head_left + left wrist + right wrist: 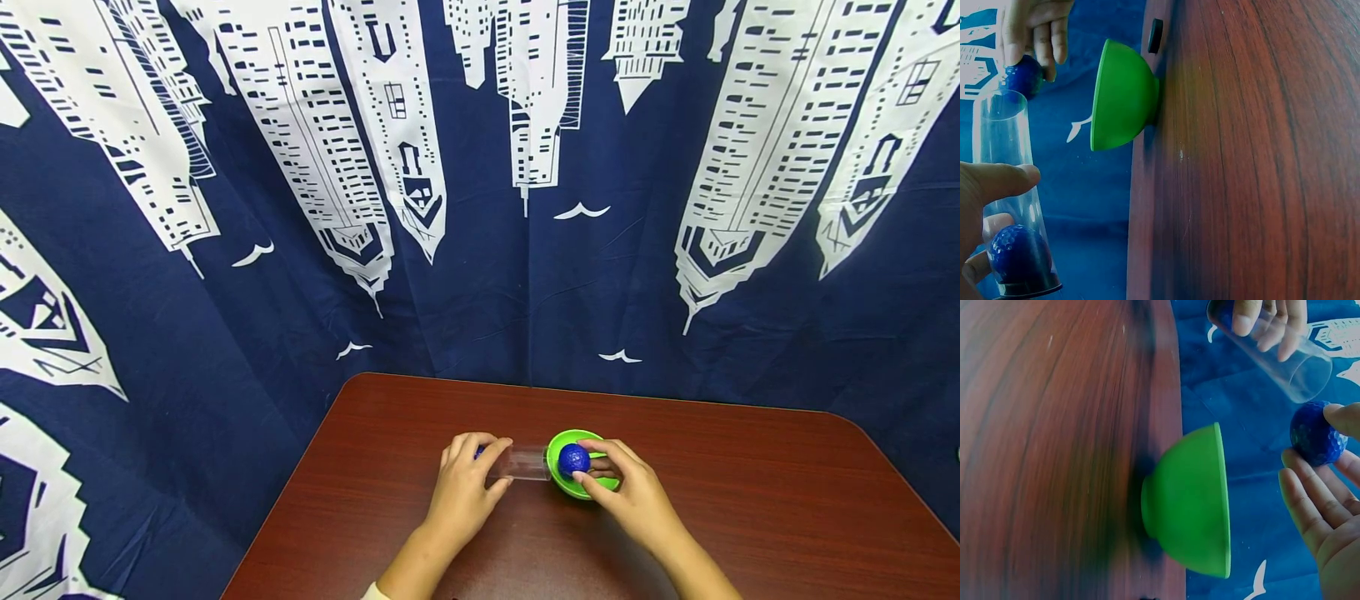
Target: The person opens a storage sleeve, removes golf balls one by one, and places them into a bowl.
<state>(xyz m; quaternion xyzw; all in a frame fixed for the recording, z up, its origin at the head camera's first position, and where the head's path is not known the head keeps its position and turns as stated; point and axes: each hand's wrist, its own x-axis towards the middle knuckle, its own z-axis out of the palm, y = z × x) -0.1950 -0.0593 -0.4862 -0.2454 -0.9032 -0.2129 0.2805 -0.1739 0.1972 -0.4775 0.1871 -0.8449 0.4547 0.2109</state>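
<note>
Head view: near the table's [750, 500] middle, the left hand [465, 492] grasps a clear tube [521, 463] tipped toward the green bowl [564, 483]; the right hand [633, 492] pinches a blue ball [573, 458] over it.

Left wrist view: one ball [1015, 255] already sits in the tube's closed end (probably halfway).

Right wrist view: the pinched ball hovers just off the tube's mouth.

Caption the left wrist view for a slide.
Left hand grips a clear plastic tube holding one dimpled blue ball; green plastic bowl alongside.
</note>
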